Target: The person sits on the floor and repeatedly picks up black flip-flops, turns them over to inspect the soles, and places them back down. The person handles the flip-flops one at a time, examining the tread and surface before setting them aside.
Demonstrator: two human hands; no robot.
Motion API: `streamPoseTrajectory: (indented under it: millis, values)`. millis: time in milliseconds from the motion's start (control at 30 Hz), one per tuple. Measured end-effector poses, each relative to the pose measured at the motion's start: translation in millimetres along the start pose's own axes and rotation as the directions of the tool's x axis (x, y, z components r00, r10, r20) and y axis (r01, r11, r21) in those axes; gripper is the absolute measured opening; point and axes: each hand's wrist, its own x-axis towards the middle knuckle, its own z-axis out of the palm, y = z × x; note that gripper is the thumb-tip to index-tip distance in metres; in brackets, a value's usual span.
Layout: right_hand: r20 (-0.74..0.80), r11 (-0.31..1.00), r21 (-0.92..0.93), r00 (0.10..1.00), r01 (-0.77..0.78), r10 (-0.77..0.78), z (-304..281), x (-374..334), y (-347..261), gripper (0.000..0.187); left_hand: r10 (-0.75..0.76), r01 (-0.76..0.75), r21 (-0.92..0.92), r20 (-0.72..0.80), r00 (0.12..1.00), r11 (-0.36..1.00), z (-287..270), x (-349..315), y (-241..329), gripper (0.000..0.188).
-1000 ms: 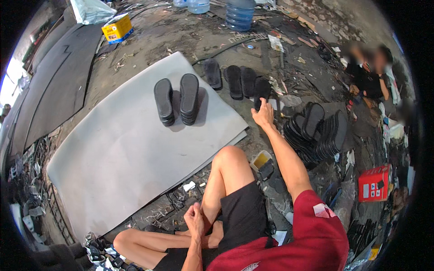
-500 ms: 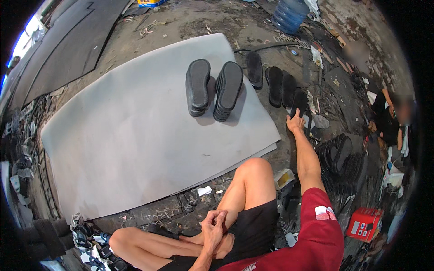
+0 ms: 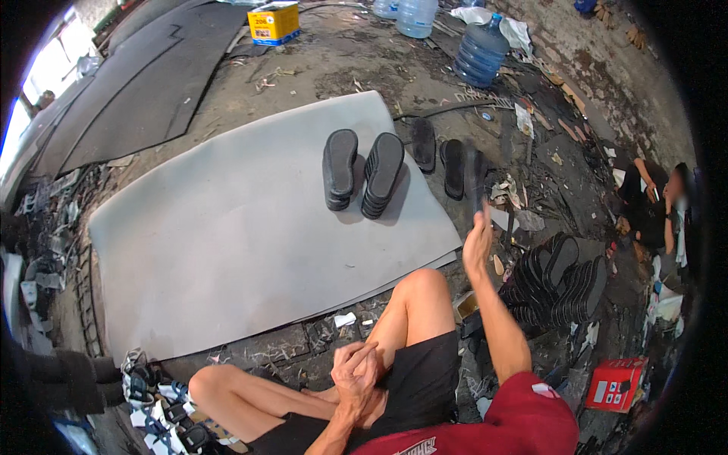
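Note:
My right hand (image 3: pixel 478 239) reaches out past the mat's right edge, its fingers on the near end of a black shoe sole (image 3: pixel 475 176) blurred by motion. Just left of it lie another black sole (image 3: pixel 453 168) and, farther off, a fuzzy dark sole (image 3: pixel 422 144). Two stacks of soles stand on the grey mat: a left stack (image 3: pixel 340 167) and a right stack (image 3: pixel 384 171). Over my lap, my left hand (image 3: pixel 356 373) is curled closed, with thumb and fingertips together. Whether anything sits inside it is hidden.
More ridged black soles (image 3: pixel 557 280) are piled at the right, near a red box (image 3: pixel 614 384). Blue water jugs (image 3: pixel 481 51) and a yellow box (image 3: pixel 274 23) stand at the back. Another person (image 3: pixel 648 197) sits at far right. Scraps litter the floor.
My right hand has drawn nearer and slightly left, bringing a sole from the right end of the row. My left hand stays over my lap. The view has tilted up.

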Motion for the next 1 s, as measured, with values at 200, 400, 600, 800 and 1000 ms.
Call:
streamPoseTrajectory:
  millis: [200, 400, 600, 800, 1000]
  values:
    - [0.694, 0.917, 0.299, 0.72, -0.264, -0.019, -43, -225, -123, 0.052, 0.483, -0.45, 0.515, 0.077, 0.872, 0.73, -42, -2, 28, 0.077]
    - [0.922, 0.83, 0.354, 0.308, -0.431, -0.234, -97, -266, -195, 0.057, 0.6, -0.638, 0.475, 0.254, 0.759, 0.606, -130, -8, 72, 0.06]
    - [0.747, 0.848, 0.501, 0.409, 0.173, -0.525, -102, -272, -224, 0.058, -0.131, 0.092, -0.376, -0.082, 0.988, 0.922, -136, -23, 137, 0.056]
    - [0.857, 0.979, 0.147, 0.512, -0.14, -0.056, -107, -289, -234, 0.034, -0.337, 0.322, -0.658, 0.109, 0.935, 0.681, -128, -48, 116, 0.055]
    - [0.893, 0.302, 0.417, 0.449, -0.857, 0.04, -95, -265, -192, 0.038, -0.11, 0.025, -0.971, -0.001, 0.994, 0.238, -177, -47, 94, 0.094]
